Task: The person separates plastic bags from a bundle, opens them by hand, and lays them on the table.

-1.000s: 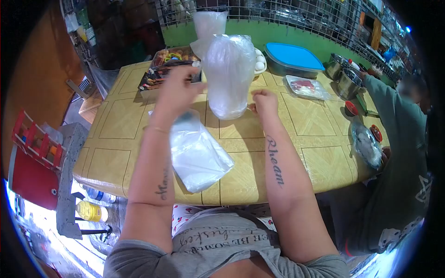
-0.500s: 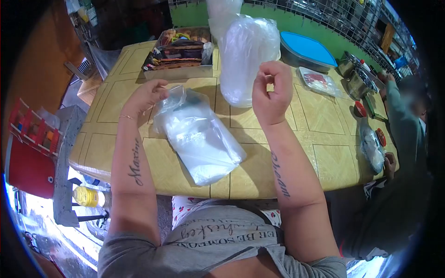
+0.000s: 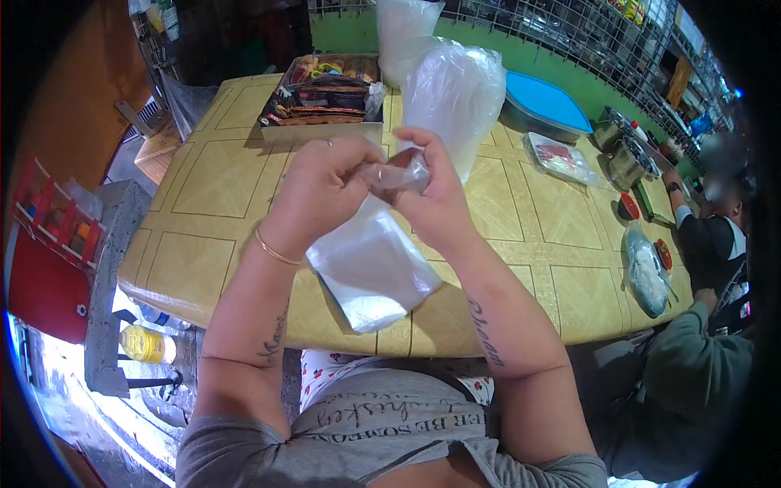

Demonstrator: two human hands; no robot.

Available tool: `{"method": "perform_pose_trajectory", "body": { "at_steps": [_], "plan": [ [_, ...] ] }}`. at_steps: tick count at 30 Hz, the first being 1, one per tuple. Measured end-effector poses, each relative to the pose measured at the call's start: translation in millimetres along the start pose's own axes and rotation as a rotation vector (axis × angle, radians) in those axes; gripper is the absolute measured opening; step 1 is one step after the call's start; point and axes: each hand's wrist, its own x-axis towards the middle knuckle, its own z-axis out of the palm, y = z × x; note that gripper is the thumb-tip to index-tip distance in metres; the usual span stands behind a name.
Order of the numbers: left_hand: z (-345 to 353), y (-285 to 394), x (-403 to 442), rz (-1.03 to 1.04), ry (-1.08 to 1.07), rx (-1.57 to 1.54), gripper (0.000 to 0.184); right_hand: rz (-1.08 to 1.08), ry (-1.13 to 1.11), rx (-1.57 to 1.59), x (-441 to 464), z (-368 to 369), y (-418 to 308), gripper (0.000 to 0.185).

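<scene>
My left hand (image 3: 321,189) is closed, its fingers gripping the edge of a thin clear plastic bag (image 3: 389,176). My right hand (image 3: 433,195) has hold of the same plastic from the other side, with its thumb and fingers curled around it. Both hands meet above a flat stack of clear plastic bags (image 3: 376,272) lying on the table. Whether the held bag is still joined to the stack is hidden behind my hands. Just beyond my right hand stands a large full plastic bag (image 3: 460,89), whitish and bulging.
A metal tray (image 3: 321,134) of packaged goods sits at the back left of the yellow table (image 3: 195,183). Behind on the right are a blue-lidded container (image 3: 547,98), a wrapped packet (image 3: 561,160), metal pots (image 3: 630,160) and a filled clear bag (image 3: 645,268). A person's sleeve (image 3: 700,350) is at the right edge.
My hands have come together over the bag stack, the left moving right and the right moving left and down. Plastic is now stretched between them. The people at the right have shifted.
</scene>
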Motion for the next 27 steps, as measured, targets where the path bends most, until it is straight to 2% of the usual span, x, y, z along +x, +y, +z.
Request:
{"method": "perform_pose_trajectory", "body": {
  "at_steps": [3,6,9,12,15,18,21,24,27],
  "plan": [
    [-3,-11,-2,-0.043,0.102,-0.047,0.009,0.196,-0.105,0.331,5,-14,-3,0.031],
    [-4,-19,0,-0.197,0.126,-0.600,0.015,0.246,-0.187,0.329,11,-29,10,0.014],
    [-2,-26,-1,-0.257,0.114,-0.666,0.018,0.334,-0.247,0.432,13,-37,18,0.013],
    [-2,-22,0,-0.354,0.161,-0.625,0.015,0.342,-0.235,0.636,13,-36,16,0.013],
    [-4,-21,1,-0.400,0.165,-0.570,0.016,0.314,-0.215,0.705,12,-40,10,0.013],
    [-1,-28,1,-0.366,0.193,-0.528,0.019,0.242,-0.169,0.733,16,-45,10,0.013],
    [0,-35,-1,-0.329,0.173,-0.426,0.014,0.338,-0.112,0.650,17,-43,-6,0.014],
    [4,-27,-4,-0.268,-0.026,-0.404,0.012,0.405,-0.106,0.451,12,-27,-11,0.011],
    [-4,-10,-8,-0.303,-0.368,-0.500,0.015,0.453,-0.359,0.239,10,-32,6,0.008]
  ]
}}
